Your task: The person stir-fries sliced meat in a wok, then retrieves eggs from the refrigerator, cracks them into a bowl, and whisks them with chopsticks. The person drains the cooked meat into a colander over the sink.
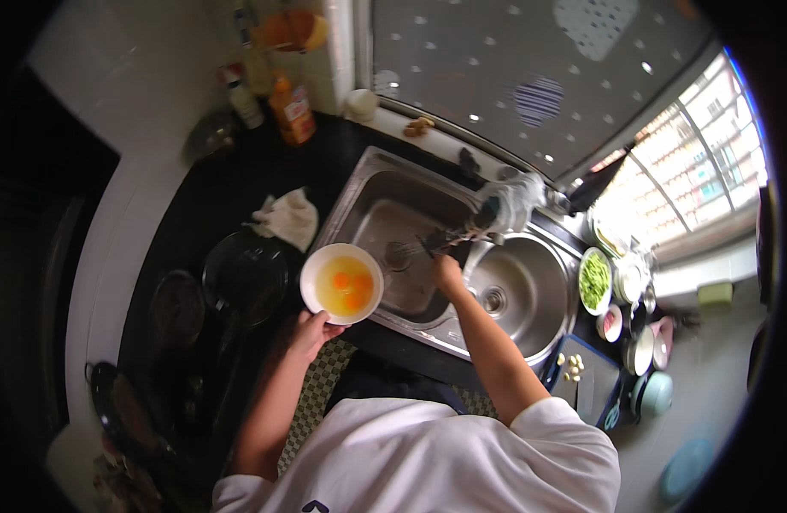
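Note:
My left hand (315, 335) grips the lower rim of a white bowl (308, 277), its thumb on the edge. In the bowl lie raw eggs (350, 287) with several whole orange yolks in clear egg white. The bowl is held level beside the near left edge of a steel double sink (384, 211). Over the larger basin, close to the divider, my right hand (447, 274) is closed around a thin dark utensil (425, 246), which is too blurred to name. Just beyond that hand, dark blurred shapes reach toward a crumpled clear plastic bag (518, 199) behind the sink.
A white cloth (289, 218) and a dark pan (245, 279) lie on the left counter. An orange bottle (293, 115) stands behind. To the right are a bowl of chopped green vegetables (595, 281) and a cutting board (598, 378) with garlic cloves (573, 365) and a knife (585, 394).

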Available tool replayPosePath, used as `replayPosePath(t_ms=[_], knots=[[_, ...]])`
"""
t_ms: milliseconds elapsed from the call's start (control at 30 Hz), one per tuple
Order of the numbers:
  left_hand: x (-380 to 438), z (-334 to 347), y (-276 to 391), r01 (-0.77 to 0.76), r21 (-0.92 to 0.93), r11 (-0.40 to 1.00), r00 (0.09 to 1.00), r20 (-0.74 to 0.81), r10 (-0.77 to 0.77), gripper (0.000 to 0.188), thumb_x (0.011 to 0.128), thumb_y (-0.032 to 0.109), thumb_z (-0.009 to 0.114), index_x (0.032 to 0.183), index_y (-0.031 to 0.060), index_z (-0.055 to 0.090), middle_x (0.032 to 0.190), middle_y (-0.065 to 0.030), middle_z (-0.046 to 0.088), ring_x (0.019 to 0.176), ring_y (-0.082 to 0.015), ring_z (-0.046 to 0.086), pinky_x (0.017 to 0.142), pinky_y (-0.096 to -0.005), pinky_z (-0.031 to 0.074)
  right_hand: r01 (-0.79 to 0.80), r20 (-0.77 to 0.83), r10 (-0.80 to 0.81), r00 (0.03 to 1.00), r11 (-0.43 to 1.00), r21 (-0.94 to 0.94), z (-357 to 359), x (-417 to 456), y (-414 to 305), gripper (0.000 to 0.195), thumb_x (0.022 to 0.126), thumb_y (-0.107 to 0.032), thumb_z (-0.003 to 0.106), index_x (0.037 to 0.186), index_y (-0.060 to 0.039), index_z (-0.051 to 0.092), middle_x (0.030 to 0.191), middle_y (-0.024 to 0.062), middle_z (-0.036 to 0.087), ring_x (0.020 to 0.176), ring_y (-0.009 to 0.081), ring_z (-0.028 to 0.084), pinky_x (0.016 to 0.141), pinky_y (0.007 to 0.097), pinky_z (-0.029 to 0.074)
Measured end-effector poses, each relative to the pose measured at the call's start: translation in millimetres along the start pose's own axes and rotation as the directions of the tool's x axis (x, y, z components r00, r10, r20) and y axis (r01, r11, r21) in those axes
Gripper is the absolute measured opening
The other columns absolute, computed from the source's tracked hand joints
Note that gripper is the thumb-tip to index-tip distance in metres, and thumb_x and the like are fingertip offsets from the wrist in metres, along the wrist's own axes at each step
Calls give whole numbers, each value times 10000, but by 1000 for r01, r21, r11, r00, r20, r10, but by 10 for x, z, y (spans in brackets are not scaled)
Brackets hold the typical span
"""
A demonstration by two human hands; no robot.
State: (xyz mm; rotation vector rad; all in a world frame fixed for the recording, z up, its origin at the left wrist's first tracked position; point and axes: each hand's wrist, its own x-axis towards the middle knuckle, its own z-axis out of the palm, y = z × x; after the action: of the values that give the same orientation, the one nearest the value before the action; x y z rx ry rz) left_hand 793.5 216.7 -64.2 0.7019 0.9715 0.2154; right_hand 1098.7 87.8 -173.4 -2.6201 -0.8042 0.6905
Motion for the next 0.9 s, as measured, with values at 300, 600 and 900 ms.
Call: replayPosePath(t_ms=[300,600,900], knots=[[-275,72,-65,-4,-133,991,997,-77,-6,371,815,102,523,1111,-34,345,965,-204,586,765,-269,650,670,-322,565,333,70,-334,940,942,36,-191,-77,35,419,710,-95,488,1117,-29,562,984,233,609,954,383,569,826,425,442],[-528,20,-229,-45,-132,990,988,-153,25,411,831,117,498,1146,-49,295,977,-190,562,762,-238,641,698,-313,560,-88,217,39,975,971,223,-577,969,690,71,737,-50,565,793,-65,607,574,40,512,394,148,433,332,295,327],[-639,-33,-468,-73,-93,993,989,-133,61,331,858,107,454,1167,-8,438,961,-164,617,751,-198,652,649,-260,559,7,339,-33,940,997,78,-779,637,1139,442,803,-63,502,1196,-186,342,699,103,554,446,175,475,371,285,379]])
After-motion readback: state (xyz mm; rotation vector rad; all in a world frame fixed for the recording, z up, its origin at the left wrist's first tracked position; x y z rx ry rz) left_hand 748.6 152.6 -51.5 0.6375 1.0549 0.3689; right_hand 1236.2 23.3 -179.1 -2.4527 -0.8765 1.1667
